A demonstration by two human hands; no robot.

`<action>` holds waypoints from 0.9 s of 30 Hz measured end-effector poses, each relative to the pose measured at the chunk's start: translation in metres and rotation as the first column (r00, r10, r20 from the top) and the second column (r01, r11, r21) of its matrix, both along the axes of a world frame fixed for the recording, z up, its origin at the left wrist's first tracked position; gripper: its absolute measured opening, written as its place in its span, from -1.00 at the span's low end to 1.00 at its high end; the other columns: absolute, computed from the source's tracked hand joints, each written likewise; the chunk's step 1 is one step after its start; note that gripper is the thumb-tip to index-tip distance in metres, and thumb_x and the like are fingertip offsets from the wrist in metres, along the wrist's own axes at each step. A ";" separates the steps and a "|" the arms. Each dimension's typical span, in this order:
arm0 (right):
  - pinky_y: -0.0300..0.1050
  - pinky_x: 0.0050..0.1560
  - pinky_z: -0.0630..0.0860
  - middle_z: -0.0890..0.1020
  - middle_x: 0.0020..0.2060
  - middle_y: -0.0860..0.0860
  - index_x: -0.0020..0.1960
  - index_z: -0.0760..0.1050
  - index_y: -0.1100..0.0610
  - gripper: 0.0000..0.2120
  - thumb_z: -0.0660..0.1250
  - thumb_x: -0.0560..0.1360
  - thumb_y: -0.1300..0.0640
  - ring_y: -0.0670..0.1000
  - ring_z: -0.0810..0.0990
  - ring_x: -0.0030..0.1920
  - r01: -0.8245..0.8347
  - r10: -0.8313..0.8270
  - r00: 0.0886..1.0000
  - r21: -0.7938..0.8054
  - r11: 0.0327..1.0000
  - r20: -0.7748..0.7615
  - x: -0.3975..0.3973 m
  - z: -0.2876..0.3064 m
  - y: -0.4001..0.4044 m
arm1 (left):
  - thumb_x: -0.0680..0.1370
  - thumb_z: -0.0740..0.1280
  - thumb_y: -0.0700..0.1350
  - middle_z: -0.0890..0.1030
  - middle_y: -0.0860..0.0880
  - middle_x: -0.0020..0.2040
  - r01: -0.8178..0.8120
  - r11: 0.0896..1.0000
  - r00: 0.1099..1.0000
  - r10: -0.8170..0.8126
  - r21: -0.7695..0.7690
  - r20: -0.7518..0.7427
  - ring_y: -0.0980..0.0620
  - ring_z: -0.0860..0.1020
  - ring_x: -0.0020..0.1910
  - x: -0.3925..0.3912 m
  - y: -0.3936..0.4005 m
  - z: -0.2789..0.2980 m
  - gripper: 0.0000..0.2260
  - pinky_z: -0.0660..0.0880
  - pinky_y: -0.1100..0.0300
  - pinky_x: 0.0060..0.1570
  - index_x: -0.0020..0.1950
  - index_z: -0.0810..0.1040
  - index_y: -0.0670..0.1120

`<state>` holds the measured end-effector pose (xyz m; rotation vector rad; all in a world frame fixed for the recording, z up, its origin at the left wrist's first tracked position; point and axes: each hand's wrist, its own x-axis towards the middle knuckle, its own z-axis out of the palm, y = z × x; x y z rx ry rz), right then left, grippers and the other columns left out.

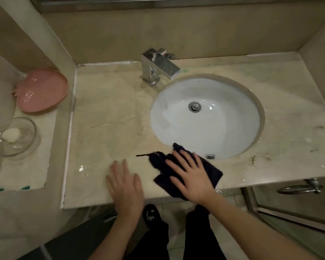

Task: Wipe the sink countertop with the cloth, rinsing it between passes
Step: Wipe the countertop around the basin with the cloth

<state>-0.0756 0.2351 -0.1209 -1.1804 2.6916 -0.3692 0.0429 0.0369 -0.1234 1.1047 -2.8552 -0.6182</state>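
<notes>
A: How far along does the wiping look?

B: Mid-pass, I'd judge. The right hand (192, 176) lies flat with fingers spread, pressing the dark cloth (215, 172) onto the countertop (105, 109) at its near edge, just in front of the sink (204, 117); one corner of the cloth hangs over the basin rim. The left hand (125, 186) rests open and flat on the bare stone just left of the cloth, holding nothing

A: What is left?

B: The right stretch of the counter shows specks and smears, so that seems undone. The faucet (158, 67) isn't running, so a rinse seems to be ahead

A: And the count?

B: One cloth, one sink, one faucet, two hands. On the left ledge, one pink dish (43, 90) and one clear glass dish (24, 139) holding a white lump, maybe soap
</notes>
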 end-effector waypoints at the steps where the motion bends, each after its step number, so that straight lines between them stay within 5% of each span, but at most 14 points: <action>1: 0.17 0.52 0.13 0.32 0.54 0.00 0.57 0.23 -0.12 -0.51 0.07 0.67 -0.18 0.10 0.28 0.52 0.018 -0.019 1.000 0.023 1.000 0.008 -0.011 0.001 0.011 | 0.65 -0.04 0.06 0.14 -0.15 0.61 0.076 0.997 0.997 -0.075 0.016 -0.036 -0.12 0.07 0.60 -0.013 0.017 0.001 -0.46 -0.06 -0.09 0.57 0.60 0.15 -0.11; 5: 0.03 0.10 0.47 0.58 0.16 0.02 0.51 0.33 -0.02 -0.49 0.00 0.66 -0.21 0.11 0.55 0.11 0.138 -0.141 0.987 0.041 0.990 0.082 -0.050 0.002 0.046 | 0.64 0.04 -0.08 0.29 -0.10 0.56 0.306 0.949 0.945 -0.293 0.075 -0.146 -0.12 0.20 0.56 -0.057 0.078 -0.002 -0.56 0.02 -0.08 0.55 0.52 0.35 -0.07; 10: -0.03 -0.11 0.53 0.63 0.05 0.01 0.41 0.44 0.05 -0.52 0.07 0.64 -0.18 0.08 0.61 0.05 0.280 -0.276 0.949 -0.004 0.960 0.155 -0.092 0.003 0.080 | 0.67 0.01 -0.07 0.44 0.01 0.47 0.291 0.953 0.949 -0.277 0.082 -0.148 -0.03 0.22 0.55 -0.103 0.118 -0.002 -0.59 -0.04 -0.05 0.58 0.43 0.48 -0.05; 16: -0.02 -0.03 0.56 0.65 0.09 -0.06 0.34 0.49 0.03 -0.65 0.29 0.61 -0.07 0.00 0.61 0.06 0.434 -0.383 0.895 -0.254 0.864 0.227 -0.103 0.037 0.105 | 0.70 0.01 -0.07 0.58 0.13 0.27 0.211 0.975 0.974 -0.203 0.070 -0.102 0.09 0.31 0.48 -0.117 0.130 0.001 -0.63 -0.01 -0.03 0.58 0.30 0.57 -0.02; 19: -0.08 -0.05 0.54 0.61 0.09 -0.05 0.33 0.50 0.05 -0.60 0.25 0.59 -0.13 0.02 0.60 0.05 0.295 -0.256 0.951 -0.263 0.919 0.174 -0.071 0.038 0.115 | 0.69 0.03 -0.08 0.61 0.13 0.21 0.188 0.977 0.976 -0.174 0.102 -0.129 0.09 0.36 0.43 -0.118 0.130 0.002 -0.65 0.02 -0.03 0.57 0.24 0.60 -0.03; 23: 0.01 0.34 0.33 0.48 0.36 0.05 0.39 0.49 -0.03 -0.58 0.17 0.63 -0.19 0.14 0.46 0.30 -0.030 0.036 0.999 -0.148 0.989 0.036 -0.037 0.006 0.121 | 0.65 0.05 -0.07 0.65 0.10 0.12 0.155 0.980 0.972 -0.130 0.124 -0.194 0.07 0.44 0.34 -0.118 0.131 0.003 -0.64 0.04 0.00 0.56 0.14 0.64 -0.06; 27: 0.14 0.44 0.30 0.51 0.35 0.08 0.43 0.45 -0.02 -0.56 0.16 0.64 -0.18 0.16 0.42 0.37 -0.077 0.074 0.997 -0.093 0.993 -0.036 -0.060 -0.006 0.110 | 0.65 0.09 -0.07 0.66 0.10 0.08 0.157 0.983 0.963 -0.132 0.094 -0.234 0.06 0.48 0.29 -0.118 0.131 0.000 -0.68 0.05 0.03 0.56 0.09 0.65 -0.06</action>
